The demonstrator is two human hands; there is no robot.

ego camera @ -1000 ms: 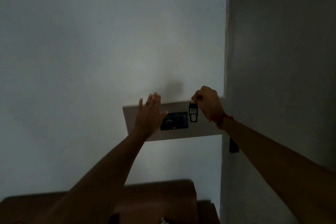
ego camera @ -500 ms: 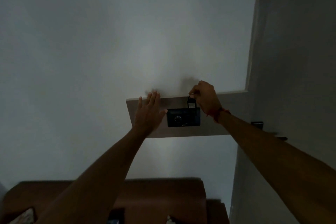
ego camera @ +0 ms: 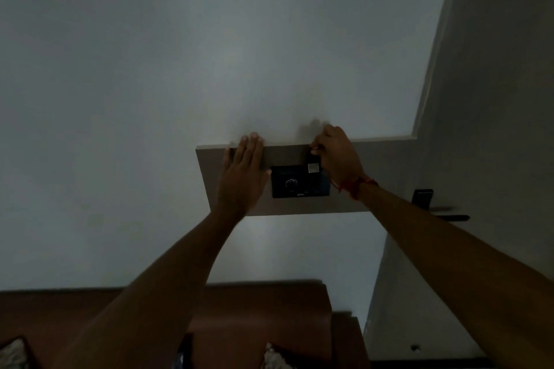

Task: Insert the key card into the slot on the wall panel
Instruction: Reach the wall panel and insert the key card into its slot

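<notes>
We reached both bare arms forward and upward, forearms stretched out side by side. Our left hand (ego camera: 244, 171) lay flat, palm away from us, its fingers (ego camera: 251, 145) straight, close together and pointing up. Our right hand (ego camera: 337, 156) sat just to the right of it and at about the same height, curled, with thumb and fingertips pinched together at its upper left. A red thread bracelet (ego camera: 356, 186) circled our right wrist.
</notes>
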